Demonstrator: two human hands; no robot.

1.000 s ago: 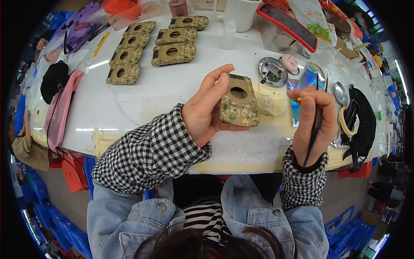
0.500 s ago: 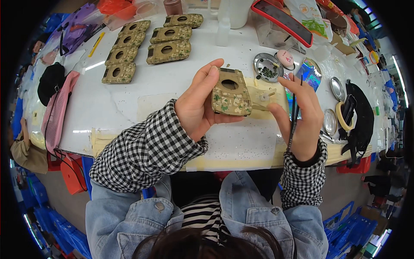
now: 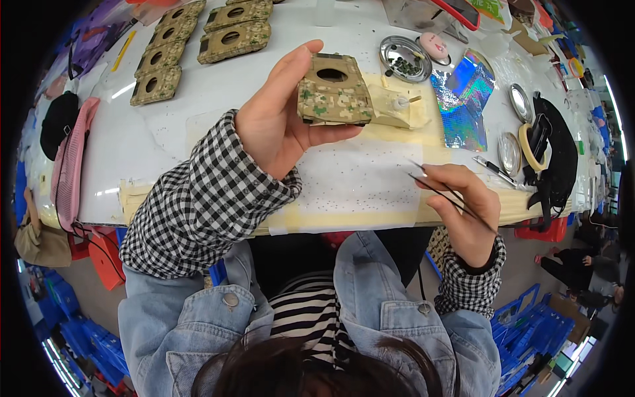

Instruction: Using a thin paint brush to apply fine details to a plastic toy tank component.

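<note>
My left hand (image 3: 278,112) is closed round a camouflage-painted model tank hull (image 3: 335,100) with a round opening in its top, held tilted above the table. Thin dark tweezers (image 3: 456,204) are pinched in my right hand (image 3: 471,212), lower and to the right; their tips point left and stand apart, with nothing visible between them. Below the tips lies a white sheet (image 3: 357,173) sprinkled with tiny dark specks. A round metal dish (image 3: 390,47) beyond the hull holds several small dark green parts (image 3: 411,66). Beside the hull sits a pale block with a small peg (image 3: 401,103).
More camouflage hulls (image 3: 233,42) stand in rows at the far left. On the right are a shiny holographic pouch (image 3: 456,112), a craft knife (image 3: 495,169), a metal lid (image 3: 520,102) and a tape roll (image 3: 533,155). A red-cased phone (image 3: 458,12) rests on a box at the back.
My right hand has come down and away from the hull, and the tweezers have swung from upright to pointing left. My left hand still holds the hull. The whole view has shifted.
</note>
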